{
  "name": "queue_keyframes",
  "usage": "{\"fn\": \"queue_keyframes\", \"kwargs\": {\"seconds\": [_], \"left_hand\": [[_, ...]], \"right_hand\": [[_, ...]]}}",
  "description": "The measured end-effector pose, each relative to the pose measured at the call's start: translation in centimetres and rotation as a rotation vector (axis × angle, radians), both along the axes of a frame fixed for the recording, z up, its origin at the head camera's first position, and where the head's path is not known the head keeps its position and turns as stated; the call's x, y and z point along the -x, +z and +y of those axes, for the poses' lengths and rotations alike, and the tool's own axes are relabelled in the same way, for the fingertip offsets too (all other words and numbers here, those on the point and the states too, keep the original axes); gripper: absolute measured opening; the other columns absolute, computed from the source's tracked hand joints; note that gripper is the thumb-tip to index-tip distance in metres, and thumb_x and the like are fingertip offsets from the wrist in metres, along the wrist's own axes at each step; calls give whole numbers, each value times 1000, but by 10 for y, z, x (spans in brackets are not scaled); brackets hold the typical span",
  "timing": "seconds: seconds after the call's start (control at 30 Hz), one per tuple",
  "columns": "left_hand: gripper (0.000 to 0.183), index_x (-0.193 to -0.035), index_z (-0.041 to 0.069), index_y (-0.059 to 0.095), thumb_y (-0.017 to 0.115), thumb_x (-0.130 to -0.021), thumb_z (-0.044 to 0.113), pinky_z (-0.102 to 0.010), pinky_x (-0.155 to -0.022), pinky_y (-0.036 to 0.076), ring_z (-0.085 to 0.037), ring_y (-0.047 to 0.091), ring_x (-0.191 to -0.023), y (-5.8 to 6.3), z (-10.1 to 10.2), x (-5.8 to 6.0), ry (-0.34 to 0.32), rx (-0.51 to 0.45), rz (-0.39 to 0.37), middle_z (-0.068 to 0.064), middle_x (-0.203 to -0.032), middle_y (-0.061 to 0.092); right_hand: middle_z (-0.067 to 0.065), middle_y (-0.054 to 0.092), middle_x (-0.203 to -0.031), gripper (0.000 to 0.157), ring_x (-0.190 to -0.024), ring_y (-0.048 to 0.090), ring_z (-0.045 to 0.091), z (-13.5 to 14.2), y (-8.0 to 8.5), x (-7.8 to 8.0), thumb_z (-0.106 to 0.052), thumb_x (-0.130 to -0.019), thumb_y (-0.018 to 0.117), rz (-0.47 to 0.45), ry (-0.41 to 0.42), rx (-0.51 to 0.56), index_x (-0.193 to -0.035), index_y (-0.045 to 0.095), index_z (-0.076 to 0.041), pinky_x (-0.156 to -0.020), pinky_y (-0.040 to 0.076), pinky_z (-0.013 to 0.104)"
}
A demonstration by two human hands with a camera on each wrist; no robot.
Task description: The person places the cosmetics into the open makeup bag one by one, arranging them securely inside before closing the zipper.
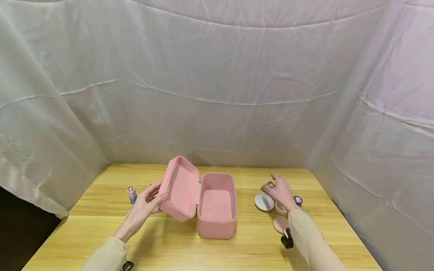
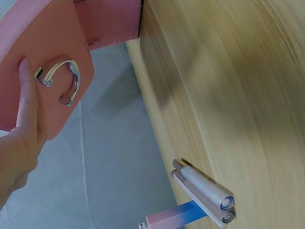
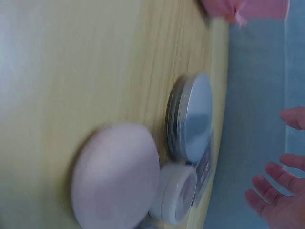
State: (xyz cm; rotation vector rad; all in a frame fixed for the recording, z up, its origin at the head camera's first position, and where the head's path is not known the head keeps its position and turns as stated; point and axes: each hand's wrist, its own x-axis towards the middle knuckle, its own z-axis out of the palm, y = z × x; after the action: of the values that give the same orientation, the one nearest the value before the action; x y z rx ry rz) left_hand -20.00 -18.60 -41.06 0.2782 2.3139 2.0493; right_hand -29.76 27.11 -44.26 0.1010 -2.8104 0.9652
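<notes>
In the head view, a pink cosmetic case [image 1: 217, 230] stands mid-table with its lid [image 1: 183, 188] swung out to the left. My left hand [image 1: 142, 207] holds that lid by its outer edge, the thumb at the rim. Seen from the left wrist, a finger lies along the lid's outside beside a metal-ended handle [image 2: 74, 78]. My right hand [image 1: 280, 192] hovers at the right with parted fingers, holding nothing. Nearby are a small dark-edged palette [image 1: 270, 184], a round silver-topped compact [image 1: 264, 202], a white jar [image 1: 280, 209] and a pale pink puff [image 1: 280, 224].
A pink-and-blue bottle [image 1: 132, 195] stands left of the lid, beside several slim tubes [image 2: 205, 188]. A small purple-lidded jar [image 1: 298, 200] sits right of my right hand. Pale cloth [image 1: 217, 124] hangs behind and beside the wooden table [image 1: 257, 248].
</notes>
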Motion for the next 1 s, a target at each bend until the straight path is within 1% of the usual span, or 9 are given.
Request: {"fn": "queue_keyframes", "kwargs": {"seconds": [0.07,0.13,0.3,0.47,0.53,0.6,0.7,0.77,1.0], "left_hand": [[64,-157,-2,26,53,-102,17,-30,-87,61,-36,54,-129,-1,0,0,1,3,-1,-33,-155,36],[64,-157,-2,26,53,-102,17,-31,-87,61,-37,54,-130,-1,0,0,2,4,-1,-33,-155,36],[65,-157,-1,26,54,-102,18,-31,-87,61,-36,54,-129,-1,0,-1,0,3,-2,-33,-155,36],[65,-157,-1,26,54,-102,18,-32,-87,61,-37,54,-130,-2,-1,-1,-4,4,0,-33,-155,35],[65,-157,-1,26,54,-102,18,-32,-88,61,-38,53,-130,-2,-1,0,-5,5,1,-32,-155,35],[65,-157,-1,26,54,-102,18,-32,-88,61,-39,53,-130,-2,-1,0,-7,3,4,-32,-156,35],[64,-157,0,27,54,-102,18,-33,-88,62,-39,53,-130,-2,-1,0,-6,1,7,-32,-155,36],[64,-157,-1,27,54,-102,17,-33,-88,62,-39,53,-130,-2,-2,0,-5,0,6,-32,-155,36],[64,-157,-1,27,54,-101,17,-33,-88,61,-36,55,-129,-1,-2,1,-8,-9,6,-32,-155,36]], "right_hand": [[39,41,-147,68,-134,43,55,4,1,5,-24,-95,59,-31,-28,-71,-149,37,11,-111,40,65],[40,39,-148,69,-135,41,57,8,1,10,-24,-94,60,-51,-45,-127,-148,37,11,-111,39,66],[41,44,-143,69,-129,46,57,18,-2,23,-24,-92,64,-65,-71,-225,-145,41,13,-105,44,66],[39,47,-141,66,-126,49,56,26,-5,34,-25,-92,63,-116,-81,-283,-142,45,14,-103,46,63],[38,53,-134,61,-119,55,54,28,-6,37,-26,-93,64,-140,-75,-304,-136,51,14,-98,50,60],[34,61,-117,49,-101,61,47,31,-7,41,-26,-92,66,-163,-76,-322,-121,60,13,-85,54,53],[22,63,-92,34,-79,57,32,34,-9,44,-25,-90,69,-189,-72,-344,-98,63,8,-65,49,41],[17,61,-84,28,-74,53,27,35,-10,45,-23,-88,69,-210,-74,-347,-90,62,4,-61,44,38],[13,63,-83,26,-73,54,26,35,-13,45,-23,-86,74,-263,-77,-342,-84,59,-2,-61,45,36]]}}
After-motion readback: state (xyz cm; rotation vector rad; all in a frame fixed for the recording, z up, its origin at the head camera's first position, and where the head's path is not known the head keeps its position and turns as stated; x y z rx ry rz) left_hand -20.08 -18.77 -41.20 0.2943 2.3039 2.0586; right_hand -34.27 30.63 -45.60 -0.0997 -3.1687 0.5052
